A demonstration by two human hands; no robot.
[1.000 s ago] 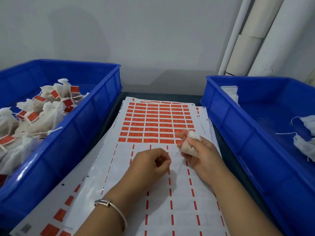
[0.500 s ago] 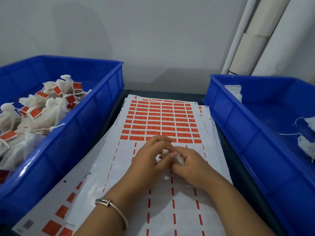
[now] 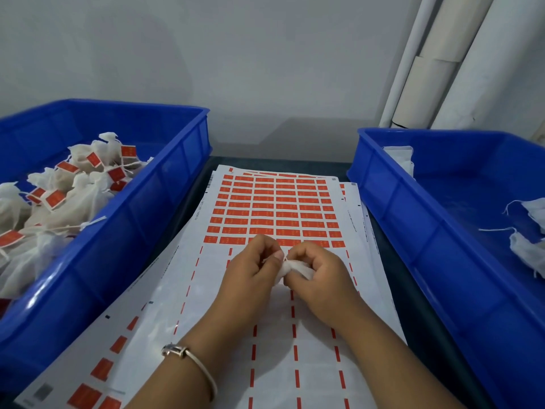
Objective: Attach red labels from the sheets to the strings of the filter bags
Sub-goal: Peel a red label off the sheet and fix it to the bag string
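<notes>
A stack of label sheets (image 3: 274, 208) lay in the middle of the table, between two bins. The left bin (image 3: 165, 184) held labelled filter bags (image 3: 67, 196); the right bin (image 3: 413, 219) held unlabelled bags (image 3: 528, 252). Both hands met over the sheets, pipes (image 3: 436, 60) behind

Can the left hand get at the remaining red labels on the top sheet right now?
Probably yes: the labels lie uncovered just beyond the left hand, nothing between. But its fingers are pinching the filter bag together with the right hand, so it must let go first.
</notes>
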